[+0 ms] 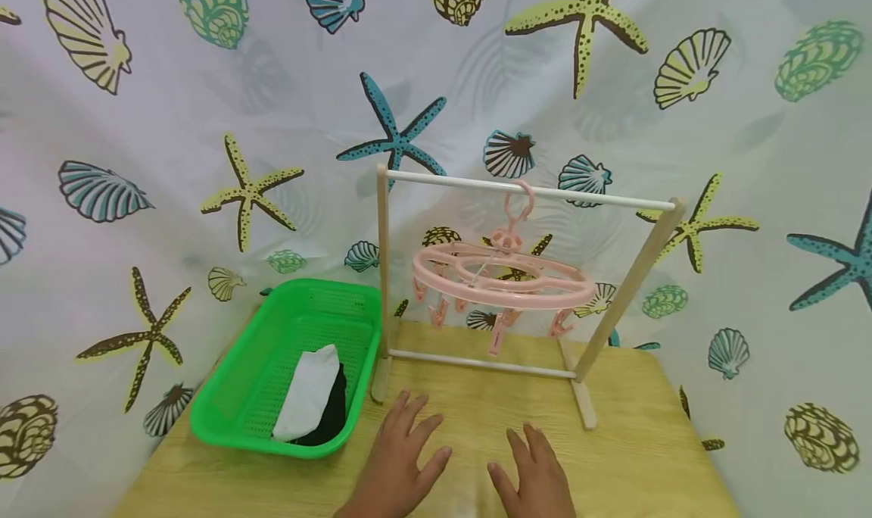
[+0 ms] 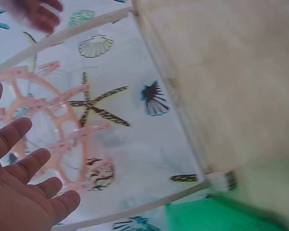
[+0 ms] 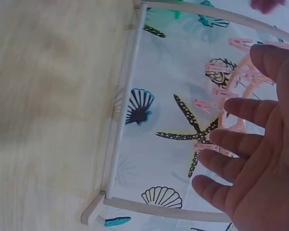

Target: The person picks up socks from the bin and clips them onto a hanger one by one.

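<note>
Both hands hover low over the front of the table in the head view, holding nothing. My left hand (image 1: 402, 457) has its fingers spread, just right of a green plastic basket (image 1: 228, 397). My right hand (image 1: 534, 476) is to its right, fingers also apart. Inside the basket lie a white cloth item (image 1: 306, 393) and a black cloth item (image 1: 332, 416) partly under it. Beyond the hands a round pink clip hanger (image 1: 504, 298) hangs by its hook from a rack's white top bar (image 1: 450, 179). Several pink clips (image 1: 498, 335) dangle from its ring.
The rack has wooden side posts (image 1: 630, 287), a lower white rod (image 1: 477, 363) and feet (image 1: 581, 404) on the wooden table (image 1: 640, 442). A white curtain (image 1: 327, 223) printed with shells and starfish surrounds the table at the back and sides.
</note>
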Tool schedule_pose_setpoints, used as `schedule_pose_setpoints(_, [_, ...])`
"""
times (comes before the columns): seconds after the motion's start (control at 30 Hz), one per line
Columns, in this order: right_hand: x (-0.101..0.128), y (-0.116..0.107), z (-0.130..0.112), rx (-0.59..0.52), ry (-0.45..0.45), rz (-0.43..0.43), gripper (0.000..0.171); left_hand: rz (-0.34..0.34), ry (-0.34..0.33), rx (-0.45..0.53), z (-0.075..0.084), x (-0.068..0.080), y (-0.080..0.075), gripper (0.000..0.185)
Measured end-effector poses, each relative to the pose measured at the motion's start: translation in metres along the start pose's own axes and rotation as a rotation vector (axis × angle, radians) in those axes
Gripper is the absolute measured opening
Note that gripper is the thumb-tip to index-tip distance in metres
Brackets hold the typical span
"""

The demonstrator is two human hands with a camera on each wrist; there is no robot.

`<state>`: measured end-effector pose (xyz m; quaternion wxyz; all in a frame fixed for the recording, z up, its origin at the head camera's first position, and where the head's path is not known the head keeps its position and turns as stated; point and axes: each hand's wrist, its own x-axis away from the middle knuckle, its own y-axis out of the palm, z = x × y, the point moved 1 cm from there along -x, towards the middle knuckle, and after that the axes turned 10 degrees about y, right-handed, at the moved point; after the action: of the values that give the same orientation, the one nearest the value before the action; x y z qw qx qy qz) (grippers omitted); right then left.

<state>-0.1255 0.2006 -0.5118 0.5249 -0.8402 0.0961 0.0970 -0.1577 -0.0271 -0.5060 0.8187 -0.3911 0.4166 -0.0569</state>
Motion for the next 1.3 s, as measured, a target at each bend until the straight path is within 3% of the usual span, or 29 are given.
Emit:
schedule_pose_setpoints(0.13, [0.006,0.006,0.015,0.017,-0.083,0.014,0.047,0.036,0.042,0.066,-0.001,-0.027,-0.032,0.034])
schedule_pose_setpoints(0.27, [0.012,0.008,0.03,0.017,-0.132,0.062,0.041,0.072,0.15,0.071,-0.004,-0.068,-0.063,0.036])
schedule_pose_setpoints(0.43, [0.022,0.009,0.039,-0.017,-0.081,0.054,0.037,0.139,0.268,0.032,-0.007,-0.122,-0.088,0.04])
schedule_pose_setpoints(0.53, [0.027,0.009,0.041,-0.041,-0.04,0.044,0.036,0.139,0.245,0.008,-0.008,-0.148,-0.094,0.041])
schedule_pose_setpoints(0.63, [0.029,0.01,0.041,-0.065,-0.023,0.051,0.035,0.084,0.145,-0.021,-0.009,-0.165,-0.094,0.046])
schedule_pose_setpoints(0.73, [0.029,0.012,0.042,-0.083,-0.015,0.058,0.036,0.015,0.036,-0.029,-0.009,-0.174,-0.092,0.051])
schedule_pose_setpoints(0.8, [0.029,0.012,0.042,-0.092,-0.015,0.058,0.035,-0.016,-0.002,-0.023,-0.009,-0.176,-0.089,0.051])
schedule_pose_setpoints(1.07, [0.033,0.013,0.043,-0.101,0.01,0.034,0.032,0.016,-0.028,0.075,-0.017,-0.175,-0.081,0.034])
schedule_pose_setpoints(1.3, [0.036,0.018,0.046,-0.096,-0.001,0.09,0.031,-0.003,-0.052,0.165,-0.018,-0.172,-0.082,0.024])
